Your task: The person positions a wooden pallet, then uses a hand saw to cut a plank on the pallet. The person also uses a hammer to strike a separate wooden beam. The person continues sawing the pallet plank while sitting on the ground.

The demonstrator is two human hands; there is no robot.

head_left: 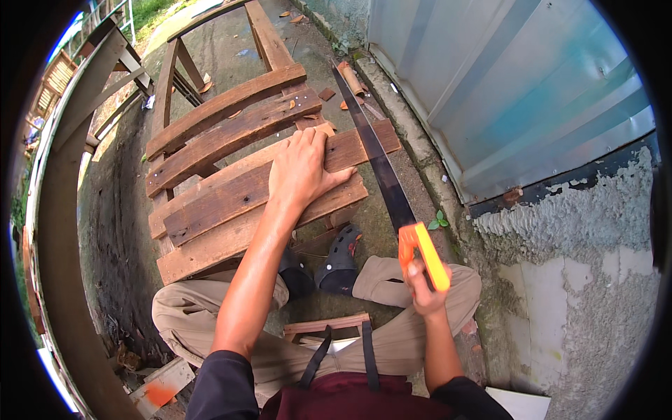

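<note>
Beside a metal panel (504, 98), the right hand (424, 287) wraps its fingers around the handle (424, 253) of a saw (382, 168), tip pointing far and left, crossing a plank's (224, 201) right end. The left hand (301, 166), fingers together, thumb apart, rests on the plank, which runs near-left to far-right across a slatted bench (224, 110). It looks stiff, fairly light, best pinned flat; the blade probably flexes.

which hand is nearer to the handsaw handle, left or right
Right: the right hand is wrapped around the orange-and-yellow handsaw handle. The left hand is away to its left, pressed on the dark wooden plank.
</note>
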